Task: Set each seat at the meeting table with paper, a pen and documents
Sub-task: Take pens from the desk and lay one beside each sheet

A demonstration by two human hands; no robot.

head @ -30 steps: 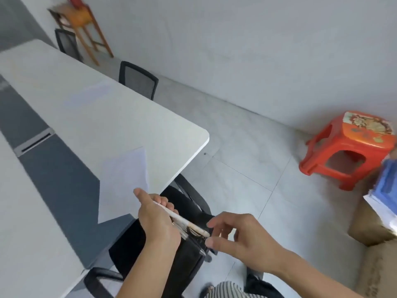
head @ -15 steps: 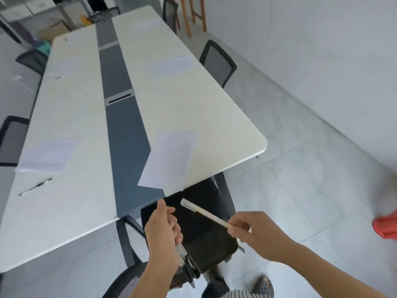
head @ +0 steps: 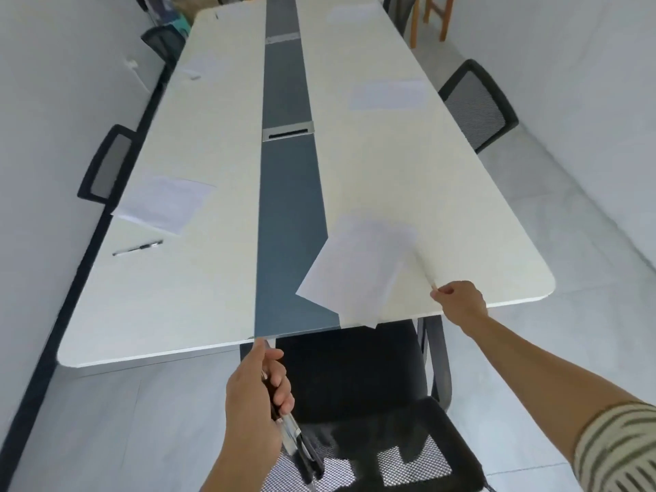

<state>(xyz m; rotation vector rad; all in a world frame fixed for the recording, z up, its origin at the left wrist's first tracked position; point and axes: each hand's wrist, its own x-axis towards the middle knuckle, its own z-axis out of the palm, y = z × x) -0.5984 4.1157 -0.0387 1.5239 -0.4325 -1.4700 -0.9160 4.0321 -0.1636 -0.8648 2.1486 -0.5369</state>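
Pinching a white pen (head: 427,273), right hand (head: 461,303) (left hand (head: 253,395) grips pens (head: 294,438)).

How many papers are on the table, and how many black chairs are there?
papers: 5
black chairs: 5
Total: 10
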